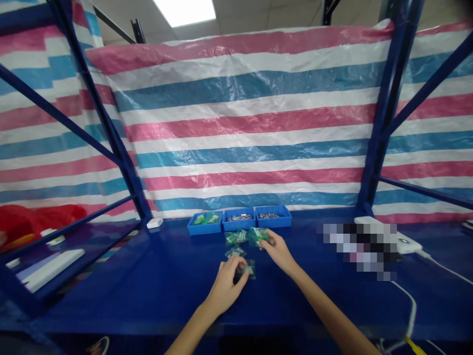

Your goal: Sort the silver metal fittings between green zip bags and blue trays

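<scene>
My left hand (229, 283) rests on the blue table (148, 286) with its fingers curled round a small clear bag with green print (249, 269). My right hand (276, 250) reaches further back and pinches another small green bag (257, 236). Two more small bags lie close by: one (236, 237) just left of my right hand, and one (234, 253) above my left hand. Behind them stand three small blue trays: the left tray (205, 223) holds green bags, while the middle tray (239, 218) and the right tray (273, 216) hold small dark metal parts.
A striped pink, white and blue tarp hangs behind the table between blue steel rack posts (380, 148). A white device with a cable (406, 244) lies at the right. A small white box (154, 223) sits by the left post. White flat items (51, 268) lie on the left shelf.
</scene>
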Demonstrator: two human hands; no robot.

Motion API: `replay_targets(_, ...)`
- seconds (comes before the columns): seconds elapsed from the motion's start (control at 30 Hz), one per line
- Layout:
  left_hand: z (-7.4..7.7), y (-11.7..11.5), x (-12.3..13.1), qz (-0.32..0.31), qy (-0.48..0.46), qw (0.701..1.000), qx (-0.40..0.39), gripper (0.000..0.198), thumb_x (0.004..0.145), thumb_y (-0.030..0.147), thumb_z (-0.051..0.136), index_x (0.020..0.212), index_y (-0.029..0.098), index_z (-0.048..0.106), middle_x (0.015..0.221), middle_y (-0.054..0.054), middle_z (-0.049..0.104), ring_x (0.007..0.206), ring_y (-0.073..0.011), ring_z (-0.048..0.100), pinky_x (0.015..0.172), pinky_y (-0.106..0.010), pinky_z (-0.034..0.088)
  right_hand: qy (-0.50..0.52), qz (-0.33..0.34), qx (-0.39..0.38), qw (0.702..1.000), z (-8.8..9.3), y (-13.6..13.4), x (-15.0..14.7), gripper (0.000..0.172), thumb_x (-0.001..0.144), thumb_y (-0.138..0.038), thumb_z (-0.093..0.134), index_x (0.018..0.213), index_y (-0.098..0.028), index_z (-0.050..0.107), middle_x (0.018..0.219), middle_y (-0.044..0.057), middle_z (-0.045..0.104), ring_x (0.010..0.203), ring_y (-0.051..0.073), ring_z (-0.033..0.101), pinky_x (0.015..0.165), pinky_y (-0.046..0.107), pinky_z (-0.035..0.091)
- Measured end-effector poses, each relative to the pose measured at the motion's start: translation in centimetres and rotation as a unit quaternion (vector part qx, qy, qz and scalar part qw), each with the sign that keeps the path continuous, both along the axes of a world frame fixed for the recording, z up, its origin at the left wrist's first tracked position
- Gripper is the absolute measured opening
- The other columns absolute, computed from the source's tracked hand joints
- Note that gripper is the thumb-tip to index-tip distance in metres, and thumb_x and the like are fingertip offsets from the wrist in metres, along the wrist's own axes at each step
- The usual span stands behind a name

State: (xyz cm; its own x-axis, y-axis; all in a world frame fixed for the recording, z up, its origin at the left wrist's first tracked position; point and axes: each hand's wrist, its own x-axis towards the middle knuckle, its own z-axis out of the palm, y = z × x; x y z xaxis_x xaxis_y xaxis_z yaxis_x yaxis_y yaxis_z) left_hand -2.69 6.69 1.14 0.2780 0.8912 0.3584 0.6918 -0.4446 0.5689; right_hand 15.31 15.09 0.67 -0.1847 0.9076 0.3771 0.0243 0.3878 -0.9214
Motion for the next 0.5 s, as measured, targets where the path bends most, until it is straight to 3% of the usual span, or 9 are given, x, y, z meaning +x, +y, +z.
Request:
replay_targets(0.1,1.0,2.9,0.2,0.058,-0.167,0.984,-0.016,0.032,0.086,0.043,0.043,0.111,0.024,0.039,0.090,-0.002,0.053,0.082,-0.0160,0.054,0.076,-0.030,0.041,0.048,0.087,-0.037,0.994,2.4,2.0,-1.1,0.018,0.069,-0.030,0.057,0.082,-0.017,0.057,0.070,0.000,0.061,0.055,0.013,0.057,0.052,0.024,0.043)
replay_targets(0.2,2.2,6.6,0.6,0.084,-0.284,0.955,-0.011,0.034,0.085,0.048,0.044,0.106,0.022,0.040,0.088,-0.001,0.052,0.075,-0.0136,0.053,0.068,-0.025,0.042,0.079,0.133,-0.024,0.988,3.9,3.5,-2.5,0.023,0.066,-0.028,0.061,0.086,-0.017,0.057,0.073,-0.001,0.062,0.060,0.013,0.058,0.053,0.023,0.044)
replay_targets(0.33,2.8,10.3,0.8,0.043,-0.284,0.958,0.028,0.028,0.086,0.046,0.044,0.084,0.018,0.049,0.076,0.001,0.050,0.071,-0.0123,0.049,0.067,-0.022,0.040,0.083,0.088,0.009,0.993,3.5,4.6,-3.5,0.035,0.066,-0.029,0.064,0.098,-0.018,0.054,0.081,0.001,0.063,0.065,0.013,0.059,0.050,0.021,0.044)
replay_targets(0.5,2.0,11.6,0.4,0.071,-0.266,0.957,0.092,0.033,0.084,0.043,0.048,0.066,0.018,0.039,0.066,0.002,0.042,0.065,-0.0114,0.043,0.061,-0.021,0.038,0.014,0.010,0.063,0.998,2.3,4.4,-3.0,0.032,0.074,-0.032,0.059,0.103,-0.019,0.058,0.082,0.003,0.063,0.063,0.013,0.058,0.044,0.020,0.041)
